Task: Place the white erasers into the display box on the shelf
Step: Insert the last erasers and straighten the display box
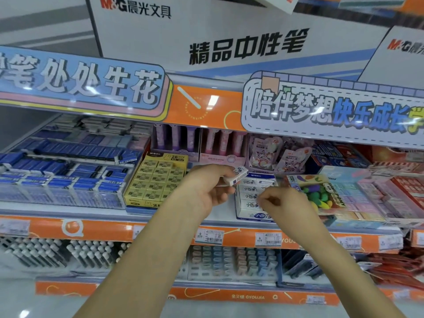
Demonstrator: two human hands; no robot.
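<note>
My left hand (210,185) grips white erasers (237,176) in blue-printed sleeves, held just above and left of the white display box (249,214) on the shelf. The box holds rows of the same white erasers (250,196). My right hand (278,199) hovers over the box's right side with fingers curled and pinched together; whether it holds an eraser I cannot tell. Part of the box is hidden behind my right hand.
A yellow box of 2B erasers (156,183) stands left of the display box. Blue eraser packs (66,171) fill the far left. A bag of colourful erasers (319,193) lies to the right. The orange shelf edge (229,236) carries price tags; a big sign (332,109) overhangs above.
</note>
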